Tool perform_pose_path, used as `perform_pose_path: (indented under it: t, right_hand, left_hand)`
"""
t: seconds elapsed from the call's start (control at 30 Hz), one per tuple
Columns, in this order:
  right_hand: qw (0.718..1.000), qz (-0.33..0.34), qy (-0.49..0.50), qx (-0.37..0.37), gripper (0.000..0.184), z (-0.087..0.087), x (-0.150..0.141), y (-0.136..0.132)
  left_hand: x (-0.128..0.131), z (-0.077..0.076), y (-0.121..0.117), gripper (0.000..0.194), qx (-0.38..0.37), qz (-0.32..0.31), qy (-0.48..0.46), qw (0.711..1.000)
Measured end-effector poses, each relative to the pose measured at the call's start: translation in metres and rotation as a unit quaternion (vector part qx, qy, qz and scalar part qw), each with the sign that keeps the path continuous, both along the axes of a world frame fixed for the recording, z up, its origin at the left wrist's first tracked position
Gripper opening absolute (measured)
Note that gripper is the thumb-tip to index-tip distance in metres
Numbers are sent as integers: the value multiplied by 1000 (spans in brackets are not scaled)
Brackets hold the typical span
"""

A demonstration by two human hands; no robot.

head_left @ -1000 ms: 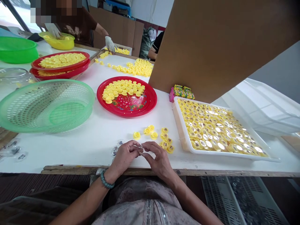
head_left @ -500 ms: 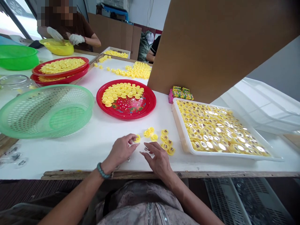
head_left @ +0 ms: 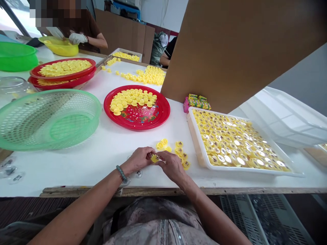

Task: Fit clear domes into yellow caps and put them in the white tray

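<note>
One yellow piece (head_left: 154,158) is in the fingers (head_left: 149,150). Beyond them are three red plates (head_left: 143,116); left of and beyond them, one yellow bowl (head_left: 60,50), one green basin (head_left: 17,62) and one green basket (head_left: 73,123); right of them, one white tray (head_left: 196,143), its pieces (head_left: 230,141) too many to count.

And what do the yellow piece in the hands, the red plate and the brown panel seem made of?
Yellow piece: probably plastic, by its bright colour; finish unclear. Red plate: glossy, likely plastic; highlights on its printed face. Brown panel: matte, likely cardboard, judging by its flat, plain surface.
</note>
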State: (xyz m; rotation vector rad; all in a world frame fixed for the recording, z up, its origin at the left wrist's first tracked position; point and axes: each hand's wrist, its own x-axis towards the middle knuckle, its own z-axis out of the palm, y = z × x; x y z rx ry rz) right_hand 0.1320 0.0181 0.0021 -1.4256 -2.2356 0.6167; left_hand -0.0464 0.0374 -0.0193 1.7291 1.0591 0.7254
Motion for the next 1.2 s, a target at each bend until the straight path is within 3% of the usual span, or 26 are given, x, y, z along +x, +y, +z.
perform_pose_path:
  t: [0.17, 0.37, 0.7, 0.83, 1.0, 1.1, 1.2]
  right_hand:
    - [999, 33, -32, 9, 19, -4, -4, 4]
    - [989, 79, -125, 25, 6, 2, -7, 8]
    - [978, 99, -179, -30, 7, 15, -13, 20]
    - [973, 85, -214, -13, 8, 20, -18, 12]
    - [964, 11, -260, 45, 9, 22, -9, -15]
    - [963, -41, -266, 35, 13, 27, 7, -26]
    - [969, -64, -237, 23, 23, 35, 20, -19]
  left_hand:
    - [-2, -5, 3, 38, -59, 19, -68, 996]
    - [-2, -4, 7, 34, -88, 10, -87, 992]
    - [6, -11, 9, 29, -179, 47, -113, 976]
    - [7, -10, 5, 24, -157, 51, -110, 980]
    - [3, -7, 0, 38, -71, 21, -70, 995]
    - [0, -1, 3, 33, -34, 59, -35, 997]
    - [-2, 6, 9, 24, 5, 107, 2, 994]
